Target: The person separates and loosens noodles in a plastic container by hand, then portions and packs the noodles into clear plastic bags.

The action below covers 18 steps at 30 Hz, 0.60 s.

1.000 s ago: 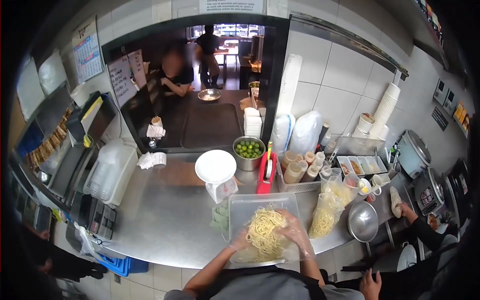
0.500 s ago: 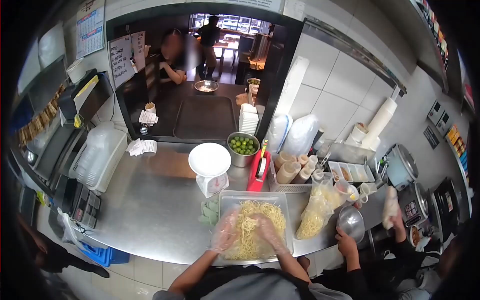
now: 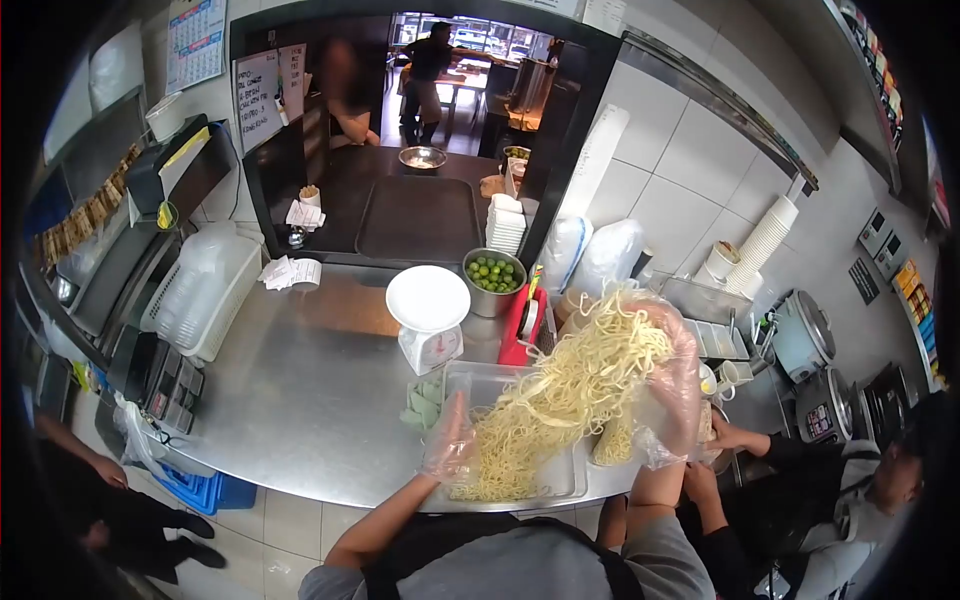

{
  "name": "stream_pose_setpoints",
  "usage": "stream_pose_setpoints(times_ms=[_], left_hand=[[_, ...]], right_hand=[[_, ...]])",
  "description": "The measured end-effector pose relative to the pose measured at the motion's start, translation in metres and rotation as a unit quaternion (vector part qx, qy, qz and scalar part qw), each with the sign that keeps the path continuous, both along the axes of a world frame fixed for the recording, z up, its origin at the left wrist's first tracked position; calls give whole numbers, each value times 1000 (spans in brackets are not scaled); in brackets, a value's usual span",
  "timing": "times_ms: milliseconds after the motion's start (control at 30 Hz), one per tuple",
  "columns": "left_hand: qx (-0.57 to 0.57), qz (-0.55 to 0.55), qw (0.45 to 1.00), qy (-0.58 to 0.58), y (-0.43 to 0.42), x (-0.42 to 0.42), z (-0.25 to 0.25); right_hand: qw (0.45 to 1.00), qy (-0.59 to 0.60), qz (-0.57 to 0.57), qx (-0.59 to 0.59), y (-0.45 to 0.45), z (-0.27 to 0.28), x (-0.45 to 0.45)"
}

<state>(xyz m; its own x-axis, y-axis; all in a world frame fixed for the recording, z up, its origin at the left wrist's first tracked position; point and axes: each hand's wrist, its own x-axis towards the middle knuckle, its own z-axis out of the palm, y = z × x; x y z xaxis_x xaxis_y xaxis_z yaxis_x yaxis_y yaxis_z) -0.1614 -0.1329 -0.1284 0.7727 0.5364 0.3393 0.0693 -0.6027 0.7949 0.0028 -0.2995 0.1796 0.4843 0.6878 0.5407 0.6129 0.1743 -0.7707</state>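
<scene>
My right hand, in a clear plastic glove, is closed on a large bunch of yellow noodles and lifts it above the tray's right side. Strands trail from it down to the noodles lying in the clear plastic tray. My left hand, gloved too, stands at the tray's left edge beside the noodles, fingers stretched out and holding nothing that I can see. A bag of noodles is partly hidden behind the raised bunch.
Behind the tray stand a white scale, a red tape dispenser and a pot of green citrus fruits. A green cloth lies at the tray's left. A co-worker's hand works close on my right. A white basket holds plastic containers.
My right hand has risen from the tray to the upper right, pulling up a big bunch of noodles. My left hand stays at the tray's left side. The co-worker's hands have come closer together.
</scene>
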Motion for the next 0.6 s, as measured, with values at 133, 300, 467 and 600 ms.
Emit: stream_pose_setpoints(times_ms=[133, 300, 467, 600], left_hand=[[-92, 15, 996, 9, -6, 3, -3], [-59, 32, 998, 23, -5, 3, -28], [-25, 3, 1000, -15, -7, 7, -24], [42, -67, 997, -17, -16, 10, -49]], right_hand=[[988, -123, -5, -93, 6, -33, 17], [974, -147, 73, -154, 13, -57, 0], [874, -224, 76, -423, 23, -175, -5], [904, -243, -42, -348, 40, -296, -11]])
